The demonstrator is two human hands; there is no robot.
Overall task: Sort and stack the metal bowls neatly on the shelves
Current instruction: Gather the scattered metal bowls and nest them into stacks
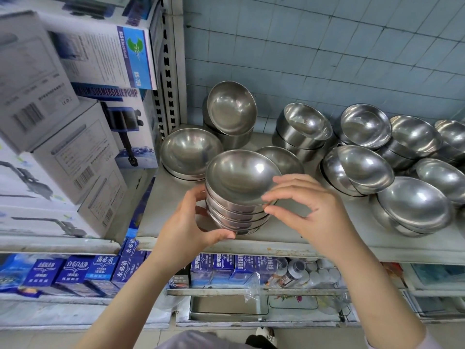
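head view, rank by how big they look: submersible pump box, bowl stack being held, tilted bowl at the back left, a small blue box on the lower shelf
1. submersible pump box and held bowl stack: look alike, and the stack is nearer the camera, so unranked
2. tilted back bowl
3. small blue box

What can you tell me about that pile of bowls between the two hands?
The stack of bowls is several shallow, shiny steel-looking bowls nested rims up, tilted slightly. It sits near the front of the grey shelf. The left hand grips its left side, thumb by the base; the right hand pinches its right rim.
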